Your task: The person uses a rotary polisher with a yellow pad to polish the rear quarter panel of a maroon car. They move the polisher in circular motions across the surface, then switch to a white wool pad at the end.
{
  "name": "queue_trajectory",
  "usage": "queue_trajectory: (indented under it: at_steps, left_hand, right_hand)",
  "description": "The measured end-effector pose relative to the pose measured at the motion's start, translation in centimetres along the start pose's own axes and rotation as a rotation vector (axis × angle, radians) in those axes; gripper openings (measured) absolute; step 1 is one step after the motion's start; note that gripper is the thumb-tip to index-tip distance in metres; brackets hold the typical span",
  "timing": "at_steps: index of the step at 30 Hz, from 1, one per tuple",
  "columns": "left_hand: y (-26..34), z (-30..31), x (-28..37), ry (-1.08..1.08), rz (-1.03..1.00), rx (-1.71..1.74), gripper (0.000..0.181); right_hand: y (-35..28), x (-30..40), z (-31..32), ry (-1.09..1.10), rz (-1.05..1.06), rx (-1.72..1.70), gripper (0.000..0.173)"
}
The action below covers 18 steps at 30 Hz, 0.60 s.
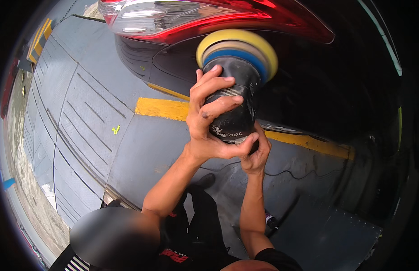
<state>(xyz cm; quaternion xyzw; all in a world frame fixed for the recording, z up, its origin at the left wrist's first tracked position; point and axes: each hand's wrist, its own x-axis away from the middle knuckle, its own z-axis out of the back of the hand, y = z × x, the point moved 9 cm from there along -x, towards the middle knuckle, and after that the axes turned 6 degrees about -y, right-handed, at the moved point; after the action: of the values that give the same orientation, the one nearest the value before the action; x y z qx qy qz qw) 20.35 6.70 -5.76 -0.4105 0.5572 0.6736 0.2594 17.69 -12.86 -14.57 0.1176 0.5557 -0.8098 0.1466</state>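
Both hands hold a black BigFoot orbital polisher with a blue backing plate and a yellow foam pad. My left hand wraps around the polisher's body from the left, fingers spread across its top. Lower on the right, my right hand grips the rear end of the tool, partly hidden behind it. The pad is tilted against the dark glossy car body, just below a red and clear tail light. The pad's edge looks blurred.
A power cord runs over the grey floor, which has a yellow painted line. A bottle is near the right forearm. A dark panel is at lower right, and a yellow-striped block at upper left. Someone's dark, blurred head is at lower left.
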Motion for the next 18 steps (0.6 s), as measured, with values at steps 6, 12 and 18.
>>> queue_trajectory:
  at_steps: [6,12,18]
  left_hand:
    - [1.2,-2.0,-0.3,-0.073,-0.062,-0.075,0.081]
    - [3.2,-5.1,-1.8,-0.064,-0.058,0.043,0.065]
    - [4.7,-8.3,-2.0,-0.112,-0.052,0.100,0.060]
  right_hand:
    - [0.6,0.7,1.9,0.026,-0.014,0.003,0.100]
    - [1.4,1.5,4.3,0.048,0.001,-0.077,0.096]
    - [2.4,2.5,6.9,0.076,-0.016,-0.123,0.093]
